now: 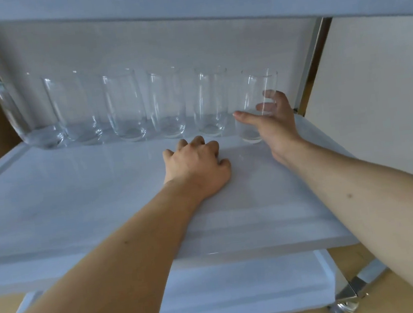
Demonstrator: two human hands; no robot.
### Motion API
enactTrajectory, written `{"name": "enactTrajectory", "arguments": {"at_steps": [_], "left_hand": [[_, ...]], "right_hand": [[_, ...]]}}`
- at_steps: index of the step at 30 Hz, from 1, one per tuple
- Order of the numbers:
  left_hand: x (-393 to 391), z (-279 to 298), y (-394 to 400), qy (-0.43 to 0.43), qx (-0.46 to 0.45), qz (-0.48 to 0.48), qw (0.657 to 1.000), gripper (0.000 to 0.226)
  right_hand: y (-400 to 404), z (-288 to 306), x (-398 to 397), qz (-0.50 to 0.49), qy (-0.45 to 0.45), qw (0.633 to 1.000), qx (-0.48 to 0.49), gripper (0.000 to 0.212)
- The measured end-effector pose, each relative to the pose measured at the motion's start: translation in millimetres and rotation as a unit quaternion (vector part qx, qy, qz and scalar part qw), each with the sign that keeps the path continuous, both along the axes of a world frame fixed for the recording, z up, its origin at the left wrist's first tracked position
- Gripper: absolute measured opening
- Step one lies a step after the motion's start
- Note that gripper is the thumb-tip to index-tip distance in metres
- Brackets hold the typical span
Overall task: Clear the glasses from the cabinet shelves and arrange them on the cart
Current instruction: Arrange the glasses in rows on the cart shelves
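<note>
Six clear glasses point(126, 106) stand in one row along the back edge of the white cart shelf point(75, 198). Two bare hands are in view, the left hand point(196, 168) and the right hand point(274, 122). One lower shelf point(242, 289) shows beneath.

Both bare forearms reached forward and up from the lower edge of the view. The left hand point(196, 165) lay knuckles up, its fingers point(199, 141) curled under into a loose fist, the thumb tucked at the right side. The right hand point(271, 122) was further forward, turned on edge with the thumb stretched leftward and the fingers point(267, 102) spread and bent in an open, cupped pose.
</note>
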State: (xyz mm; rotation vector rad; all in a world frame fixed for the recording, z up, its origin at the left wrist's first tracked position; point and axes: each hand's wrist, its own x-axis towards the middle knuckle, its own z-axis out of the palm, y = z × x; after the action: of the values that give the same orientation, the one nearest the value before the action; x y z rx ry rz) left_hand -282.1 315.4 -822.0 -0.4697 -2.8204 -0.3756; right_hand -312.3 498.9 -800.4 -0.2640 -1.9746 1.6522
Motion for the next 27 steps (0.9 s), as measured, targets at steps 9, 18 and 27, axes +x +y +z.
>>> {"name": "enactTrajectory", "arguments": {"at_steps": [9, 18, 27], "left_hand": [[-1.3, -5.5, 0.8, 0.025, 0.024, -0.006, 0.999, 0.031], [-0.8, -5.2, -0.2, 0.026, 0.035, -0.008, 0.999, 0.030], [2.2, -1.7, -0.2, 0.011, 0.018, -0.007, 1.000, 0.031]], "right_hand": [[2.3, -1.4, -29.1, -0.019, -0.001, 1.000, -0.009, 0.088], [4.0, -5.0, -25.9, -0.022, -0.031, 0.999, 0.009, 0.099], [2.2, -7.8, 6.4, -0.048, -0.091, 0.994, 0.032, 0.107]]}}
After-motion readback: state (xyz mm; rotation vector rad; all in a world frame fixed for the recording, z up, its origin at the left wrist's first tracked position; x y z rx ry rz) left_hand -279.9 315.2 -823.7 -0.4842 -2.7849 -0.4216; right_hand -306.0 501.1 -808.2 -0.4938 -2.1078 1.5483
